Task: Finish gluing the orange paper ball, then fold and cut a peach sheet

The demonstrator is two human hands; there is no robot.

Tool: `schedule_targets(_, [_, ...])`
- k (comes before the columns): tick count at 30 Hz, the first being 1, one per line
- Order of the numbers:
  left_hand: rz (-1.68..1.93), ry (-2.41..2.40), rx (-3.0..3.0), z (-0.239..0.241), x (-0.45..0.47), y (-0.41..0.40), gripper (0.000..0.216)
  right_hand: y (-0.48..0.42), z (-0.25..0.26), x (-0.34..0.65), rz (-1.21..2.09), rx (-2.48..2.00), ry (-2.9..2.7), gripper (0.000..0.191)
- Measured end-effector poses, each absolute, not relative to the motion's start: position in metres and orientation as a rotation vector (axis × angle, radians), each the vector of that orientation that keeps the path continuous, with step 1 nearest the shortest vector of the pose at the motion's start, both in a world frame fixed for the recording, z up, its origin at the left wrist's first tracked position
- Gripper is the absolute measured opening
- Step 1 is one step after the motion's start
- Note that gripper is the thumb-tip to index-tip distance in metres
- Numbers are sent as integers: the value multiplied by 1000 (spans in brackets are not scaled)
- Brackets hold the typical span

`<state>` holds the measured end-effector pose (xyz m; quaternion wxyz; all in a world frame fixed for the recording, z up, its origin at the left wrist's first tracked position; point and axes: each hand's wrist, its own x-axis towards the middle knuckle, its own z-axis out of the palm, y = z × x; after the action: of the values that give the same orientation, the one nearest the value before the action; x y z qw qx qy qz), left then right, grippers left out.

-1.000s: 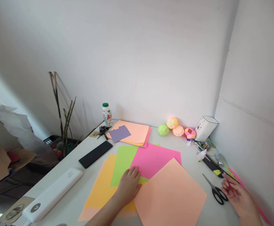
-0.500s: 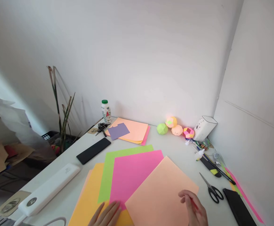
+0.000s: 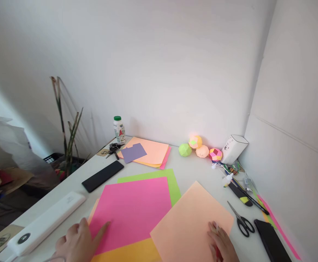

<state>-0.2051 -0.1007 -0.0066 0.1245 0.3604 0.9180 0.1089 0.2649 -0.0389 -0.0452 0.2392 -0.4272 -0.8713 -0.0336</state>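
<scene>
My left hand (image 3: 78,242) rests at the left edge of a pink paper sheet (image 3: 134,211), thumb spread from the curled fingers. Under the pink sheet show a green sheet (image 3: 175,187) and an orange sheet (image 3: 128,251), with a thin peach edge at the left. To the right, a peach sheet (image 3: 190,222) lies turned cornerwise. On its right part lies my right hand (image 3: 223,242), fingers closed around a slim red-and-white object (image 3: 218,252), pen-like but mostly hidden. Black-handled scissors (image 3: 243,222) lie just right of that hand.
At the back are a white bottle (image 3: 119,131), a paper stack (image 3: 150,151) with a purple piece (image 3: 134,152), and faceted paper balls (image 3: 195,146). A white power strip (image 3: 48,220) and black slab (image 3: 103,176) lie left; a phone (image 3: 272,240) and cutter (image 3: 240,194) right.
The pink sheet has shifted left and turned, covering more of the orange and green sheets. My left hand has moved left to its edge. My right hand has lowered onto the peach sheet.
</scene>
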Motion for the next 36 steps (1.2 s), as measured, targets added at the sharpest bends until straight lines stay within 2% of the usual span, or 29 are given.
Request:
schedule_targets(4, [175,2584,934,24,-185,-80,59,-44,-41,259,-44,-1279,-2336,39])
schedule_targets(8, [139,2559,979,26,-178,-75,53,-46,-37,255,-16,-1351,-2328,39])
schedule_targets(15, [117,2597,973,23,-176,-65,70,-46,-37,254,24,-1348,-2300,37])
schedule_targets(23, [203,2613,977,18,-172,-62,78,-41,-42,257,37,-1295,-2260,37])
schedule_targets(31, [252,2619,981,11,-180,-60,82,-40,-35,255,76,-1313,-2261,36])
schedule_targets(36, [298,2608,992,17,-173,-58,76,-40,-35,255,90,-1306,-2248,38])
